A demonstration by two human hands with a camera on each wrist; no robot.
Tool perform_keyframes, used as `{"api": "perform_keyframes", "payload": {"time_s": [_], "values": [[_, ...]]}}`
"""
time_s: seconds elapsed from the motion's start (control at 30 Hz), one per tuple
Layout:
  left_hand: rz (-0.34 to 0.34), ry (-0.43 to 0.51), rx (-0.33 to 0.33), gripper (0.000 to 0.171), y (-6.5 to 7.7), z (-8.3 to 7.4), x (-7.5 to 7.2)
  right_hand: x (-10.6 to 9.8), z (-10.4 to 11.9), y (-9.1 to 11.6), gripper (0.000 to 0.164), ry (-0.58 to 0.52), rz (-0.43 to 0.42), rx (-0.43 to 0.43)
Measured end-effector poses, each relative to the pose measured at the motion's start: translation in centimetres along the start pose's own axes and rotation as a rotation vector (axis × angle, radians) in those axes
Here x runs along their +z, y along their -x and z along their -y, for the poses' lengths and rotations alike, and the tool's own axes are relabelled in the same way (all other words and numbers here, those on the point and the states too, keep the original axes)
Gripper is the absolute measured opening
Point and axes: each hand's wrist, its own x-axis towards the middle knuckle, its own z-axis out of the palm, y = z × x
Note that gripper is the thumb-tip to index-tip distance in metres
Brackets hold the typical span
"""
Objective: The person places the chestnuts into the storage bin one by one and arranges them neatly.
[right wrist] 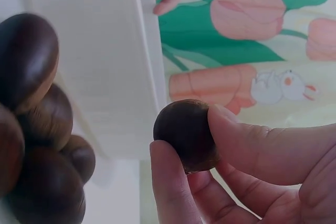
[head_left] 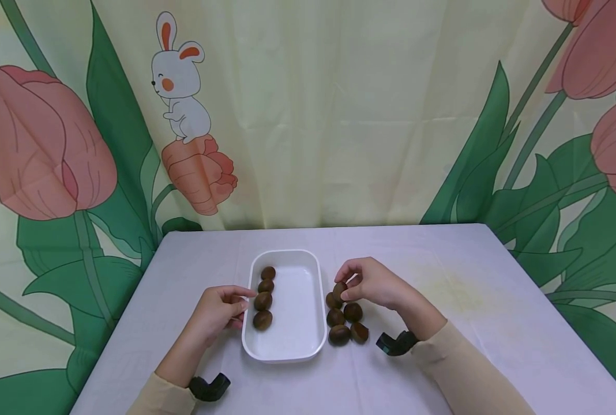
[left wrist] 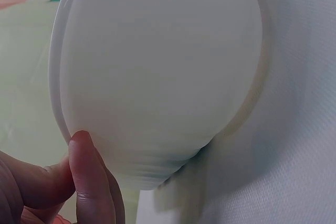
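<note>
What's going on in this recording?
A person's right hand pinches a chestnut beside a white tray, while the left hand holds the tray's rim on the opposite side. Four chestnuts stand in a row inside, along the tray's left side. Five loose chestnuts lie on the table to its right.

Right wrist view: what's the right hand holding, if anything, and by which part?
The right hand pinches a chestnut by opposite sides, between thumb and fingers.
</note>
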Motion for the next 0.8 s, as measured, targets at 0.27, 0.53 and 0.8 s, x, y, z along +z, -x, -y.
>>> {"api": "perform_keyframes", "payload": {"time_s": [0.27, 0.53, 0.8], "values": [[0.014, 0.020, 0.018, 0.024, 0.2, -0.1, 0.1, 0.8, 0.9, 0.2, 0.022, 0.027, 0.005, -0.032], [0.015, 0.026, 0.018, 0.023, 0.1, 0.0, 0.1, 2.0, 1.7, 0.1, 0.022, -0.008, 0.040, -0.044], [0.019, 0.024, 0.025, 0.023, 0.0, 0.0, 0.1, 3.3, 2.7, -0.1, 0.022, -0.020, 0.085, -0.079]]}}
